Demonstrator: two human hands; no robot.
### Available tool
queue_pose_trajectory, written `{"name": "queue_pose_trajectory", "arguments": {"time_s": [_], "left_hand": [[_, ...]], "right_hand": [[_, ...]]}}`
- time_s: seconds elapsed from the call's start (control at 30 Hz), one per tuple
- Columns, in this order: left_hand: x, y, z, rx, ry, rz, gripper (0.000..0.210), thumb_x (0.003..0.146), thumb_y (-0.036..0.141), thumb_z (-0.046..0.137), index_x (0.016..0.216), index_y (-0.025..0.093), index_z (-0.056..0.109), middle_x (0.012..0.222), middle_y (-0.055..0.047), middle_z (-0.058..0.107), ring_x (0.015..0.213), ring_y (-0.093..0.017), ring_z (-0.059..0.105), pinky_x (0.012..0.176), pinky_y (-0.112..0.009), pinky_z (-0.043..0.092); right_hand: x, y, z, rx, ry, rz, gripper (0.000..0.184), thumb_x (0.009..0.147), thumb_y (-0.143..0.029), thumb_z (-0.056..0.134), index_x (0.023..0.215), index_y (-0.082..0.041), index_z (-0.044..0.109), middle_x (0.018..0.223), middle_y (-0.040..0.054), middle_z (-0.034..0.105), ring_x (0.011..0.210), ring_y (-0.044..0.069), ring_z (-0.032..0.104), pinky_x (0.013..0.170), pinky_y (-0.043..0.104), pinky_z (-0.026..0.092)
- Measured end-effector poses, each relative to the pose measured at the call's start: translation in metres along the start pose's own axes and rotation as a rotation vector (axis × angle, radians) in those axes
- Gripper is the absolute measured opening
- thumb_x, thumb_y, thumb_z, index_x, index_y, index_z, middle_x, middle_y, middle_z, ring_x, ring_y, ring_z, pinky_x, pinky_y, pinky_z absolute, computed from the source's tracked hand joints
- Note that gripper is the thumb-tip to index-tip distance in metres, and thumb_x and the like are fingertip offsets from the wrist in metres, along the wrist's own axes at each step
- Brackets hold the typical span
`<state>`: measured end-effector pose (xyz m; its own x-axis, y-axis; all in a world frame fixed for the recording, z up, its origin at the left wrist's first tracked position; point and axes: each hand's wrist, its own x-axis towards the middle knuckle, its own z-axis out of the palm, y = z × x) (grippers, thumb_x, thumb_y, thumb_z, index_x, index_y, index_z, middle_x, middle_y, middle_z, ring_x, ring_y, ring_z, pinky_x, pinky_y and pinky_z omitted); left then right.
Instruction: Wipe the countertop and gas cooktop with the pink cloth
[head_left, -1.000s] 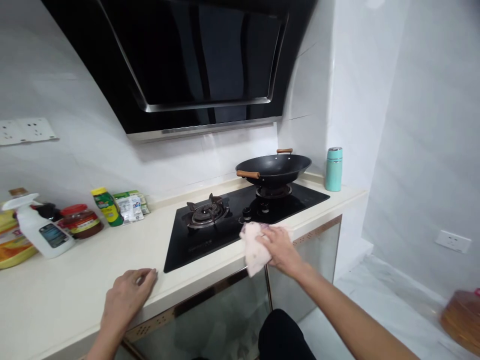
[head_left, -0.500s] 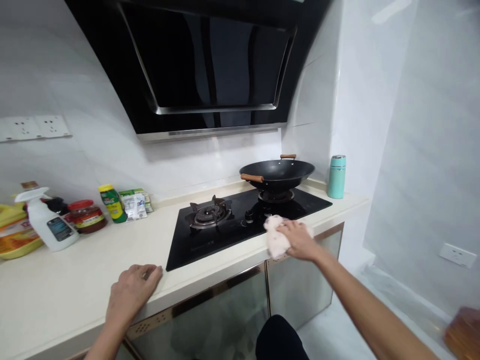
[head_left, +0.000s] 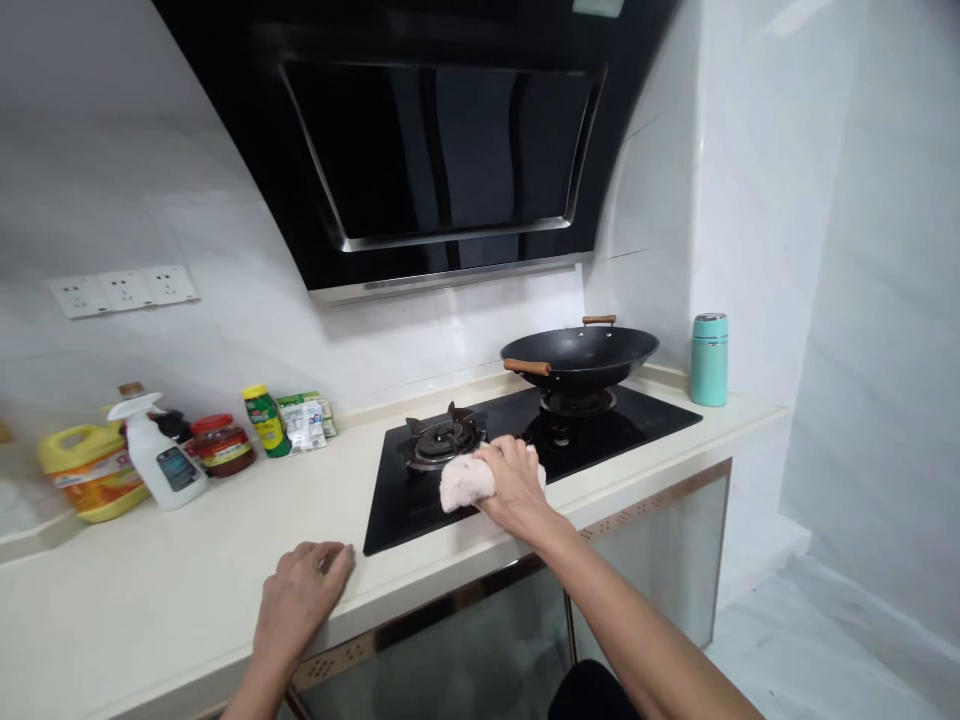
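Observation:
A pale pink cloth [head_left: 466, 482] is bunched under my right hand [head_left: 516, 480], whose fingers are wrapped over it. The cloth lies on the front part of the black glass gas stove [head_left: 435, 510], just in front of the left burner [head_left: 444, 440]. My left hand [head_left: 304, 595] rests at the counter's front edge, left of the stove's corner. Its fingers are loosely curled in with the thumb close to them, and nothing shows in it. A black wok [head_left: 581, 358] with wooden handles sits over the right burner.
A mint-green flask [head_left: 709, 360] stands right of the stove. On the left of the counter [head_left: 187, 570] are a yellow jug [head_left: 97, 475], a white spray bottle [head_left: 163, 455], a red-lidded jar [head_left: 223, 447], a green bottle [head_left: 266, 422] and packets [head_left: 306, 422]. A black range hood [head_left: 450, 150] hangs above.
My right hand has moved the cloth leftward along the stove's front, from near the right knob side to before the left burner. My left hand stays at the counter edge. The view has shifted slightly left.

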<state>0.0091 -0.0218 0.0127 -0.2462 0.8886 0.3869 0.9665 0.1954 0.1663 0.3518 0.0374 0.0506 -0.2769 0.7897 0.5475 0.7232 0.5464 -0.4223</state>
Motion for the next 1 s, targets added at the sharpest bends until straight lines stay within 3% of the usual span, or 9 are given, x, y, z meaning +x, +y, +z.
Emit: {"name": "queue_pose_trajectory", "arguments": {"time_s": [0.07, 0.17, 0.23, 0.33, 0.5, 0.6, 0.7, 0.83, 1.0], "left_hand": [[-0.002, 0.003, -0.002, 0.009, 0.012, 0.013, 0.050, 0.090, 0.054, 0.039, 0.102, 0.025, 0.078, 0.116, -0.009, 0.073, 0.114, -0.033, 0.061, 0.091, -0.041, 0.046], [-0.004, 0.004, -0.002, 0.006, 0.022, 0.006, 0.050, 0.091, 0.055, 0.038, 0.100, 0.026, 0.078, 0.116, -0.009, 0.074, 0.114, -0.033, 0.061, 0.091, -0.041, 0.046], [-0.004, 0.003, -0.002, -0.005, 0.020, -0.006, 0.049, 0.090, 0.055, 0.039, 0.099, 0.027, 0.078, 0.116, -0.008, 0.074, 0.115, -0.033, 0.061, 0.091, -0.041, 0.046], [-0.004, 0.001, -0.001, -0.030, 0.017, -0.010, 0.047, 0.090, 0.055, 0.040, 0.099, 0.027, 0.078, 0.117, -0.007, 0.074, 0.117, -0.032, 0.061, 0.093, -0.040, 0.046], [-0.005, 0.001, -0.001, -0.056, 0.012, -0.013, 0.048, 0.091, 0.054, 0.039, 0.100, 0.027, 0.078, 0.117, -0.006, 0.075, 0.117, -0.031, 0.061, 0.094, -0.039, 0.045], [-0.007, 0.004, -0.001, -0.010, 0.022, 0.011, 0.048, 0.092, 0.053, 0.039, 0.100, 0.026, 0.078, 0.116, -0.008, 0.074, 0.114, -0.032, 0.061, 0.092, -0.040, 0.045], [-0.008, 0.008, -0.002, 0.014, 0.030, 0.005, 0.048, 0.092, 0.052, 0.040, 0.102, 0.026, 0.079, 0.115, -0.009, 0.073, 0.114, -0.033, 0.060, 0.091, -0.041, 0.045], [-0.008, 0.012, -0.003, 0.004, 0.021, 0.003, 0.047, 0.092, 0.052, 0.042, 0.103, 0.026, 0.079, 0.114, -0.010, 0.073, 0.113, -0.033, 0.060, 0.092, -0.041, 0.045], [-0.009, 0.016, -0.005, 0.007, 0.024, -0.010, 0.048, 0.091, 0.053, 0.044, 0.105, 0.026, 0.080, 0.115, -0.012, 0.073, 0.113, -0.035, 0.059, 0.092, -0.042, 0.046]], "right_hand": [[0.006, -0.007, 0.004, -0.036, -0.042, -0.038, 0.074, 0.077, -0.051, 0.077, 0.142, -0.028, 0.049, 0.143, 0.0127, 0.045, 0.128, 0.033, 0.038, 0.108, 0.051, 0.027], [0.009, -0.016, 0.025, -0.045, -0.252, -0.158, 0.087, 0.069, -0.071, 0.077, 0.142, -0.032, 0.053, 0.147, 0.0117, 0.048, 0.136, 0.037, 0.037, 0.111, 0.056, 0.025], [0.007, -0.016, 0.039, -0.046, -0.343, -0.222, 0.076, 0.074, -0.080, 0.066, 0.136, -0.036, 0.059, 0.150, 0.0080, 0.049, 0.139, 0.036, 0.037, 0.113, 0.055, 0.025], [0.005, 0.000, 0.044, -0.065, -0.336, -0.222, 0.056, 0.088, -0.071, 0.054, 0.131, -0.036, 0.064, 0.149, 0.0034, 0.053, 0.135, 0.029, 0.043, 0.112, 0.048, 0.029], [-0.001, 0.070, 0.007, -0.172, -0.219, -0.016, 0.049, 0.089, -0.044, 0.053, 0.131, -0.025, 0.066, 0.145, 0.0105, 0.055, 0.130, 0.031, 0.048, 0.109, 0.047, 0.030], [-0.004, 0.115, -0.022, -0.233, -0.199, 0.076, 0.053, 0.090, -0.041, 0.047, 0.137, -0.024, 0.063, 0.149, 0.0102, 0.053, 0.132, 0.031, 0.046, 0.110, 0.047, 0.029], [-0.006, 0.135, -0.036, -0.268, -0.215, 0.096, 0.053, 0.090, -0.042, 0.046, 0.139, -0.027, 0.062, 0.148, 0.0074, 0.054, 0.131, 0.029, 0.047, 0.108, 0.044, 0.031], [-0.015, 0.116, -0.030, -0.310, -0.214, 0.124, 0.056, 0.090, -0.045, 0.049, 0.140, -0.024, 0.060, 0.148, 0.0131, 0.051, 0.129, 0.035, 0.045, 0.107, 0.053, 0.030], [-0.013, 0.048, 0.005, -0.253, -0.307, 0.007, 0.066, 0.092, -0.073, 0.042, 0.140, -0.030, 0.060, 0.156, 0.0146, 0.041, 0.133, 0.040, 0.040, 0.109, 0.061, 0.025]]}}
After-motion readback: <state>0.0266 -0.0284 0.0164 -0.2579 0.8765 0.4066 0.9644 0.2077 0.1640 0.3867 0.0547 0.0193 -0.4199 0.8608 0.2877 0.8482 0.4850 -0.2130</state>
